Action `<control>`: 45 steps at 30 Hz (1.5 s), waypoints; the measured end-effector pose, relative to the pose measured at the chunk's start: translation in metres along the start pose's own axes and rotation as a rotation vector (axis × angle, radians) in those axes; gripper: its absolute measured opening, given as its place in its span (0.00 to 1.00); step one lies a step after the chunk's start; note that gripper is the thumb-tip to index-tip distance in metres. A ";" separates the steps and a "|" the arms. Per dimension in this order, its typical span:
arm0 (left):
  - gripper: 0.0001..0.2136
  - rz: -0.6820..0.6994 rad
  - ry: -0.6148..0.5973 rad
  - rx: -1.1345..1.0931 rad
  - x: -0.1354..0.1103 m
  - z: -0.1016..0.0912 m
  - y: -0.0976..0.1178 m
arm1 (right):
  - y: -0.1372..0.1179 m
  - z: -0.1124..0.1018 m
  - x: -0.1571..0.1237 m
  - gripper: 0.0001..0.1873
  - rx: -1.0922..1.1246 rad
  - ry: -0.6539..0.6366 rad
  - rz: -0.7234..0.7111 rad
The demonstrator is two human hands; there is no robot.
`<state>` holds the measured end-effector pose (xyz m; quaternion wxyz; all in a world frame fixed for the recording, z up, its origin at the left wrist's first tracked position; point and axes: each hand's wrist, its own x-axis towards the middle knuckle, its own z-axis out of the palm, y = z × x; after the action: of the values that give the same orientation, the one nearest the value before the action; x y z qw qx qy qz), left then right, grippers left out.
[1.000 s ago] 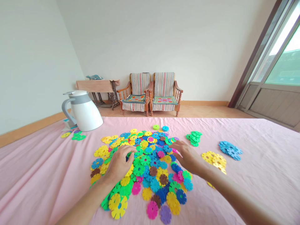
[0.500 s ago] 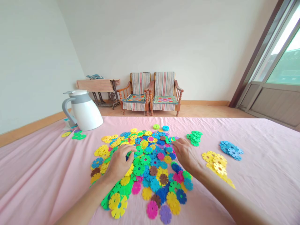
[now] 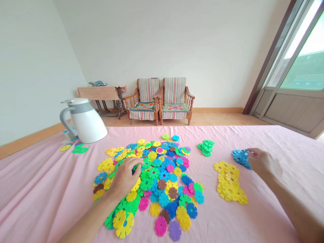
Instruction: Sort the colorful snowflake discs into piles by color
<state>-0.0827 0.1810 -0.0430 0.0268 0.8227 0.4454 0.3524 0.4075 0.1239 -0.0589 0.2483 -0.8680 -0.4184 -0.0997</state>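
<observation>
Blue discs (image 3: pixel 241 158): we log the right hand (image 3: pixel 262 163), half open, now moved out to them, fingertips touching, while the left hand (image 3: pixel 124 178) stays curled in the mixed heap (image 3: pixel 162 175), grip unclear.

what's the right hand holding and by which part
The fingers of the right hand touch the right edge of the blue plastic discs; whether they grip them cannot be told.

A pink sheet (image 3: pixel 45 192), probably on a bed, carries a central heap of plastic discs (image 3: pixel 162 179), a white jug (image 3: pixel 84 123) at ten o'clock, a green disc pile (image 3: pixel 206 147) at one, and a yellow disc pile (image 3: pixel 229 182) at three.
</observation>
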 end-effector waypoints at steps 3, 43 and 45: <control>0.09 -0.001 -0.003 -0.001 0.000 0.000 -0.001 | 0.000 -0.002 -0.001 0.21 0.009 0.039 0.011; 0.09 -0.005 0.012 -0.017 0.000 -0.002 0.000 | -0.159 0.002 -0.091 0.11 0.580 -0.343 -0.632; 0.09 0.003 0.012 -0.012 0.000 -0.001 -0.001 | -0.131 0.002 -0.070 0.14 0.518 -0.260 -0.528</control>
<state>-0.0841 0.1809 -0.0426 0.0288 0.8209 0.4423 0.3601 0.2612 0.1462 -0.0414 0.3697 -0.6444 -0.6667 0.0595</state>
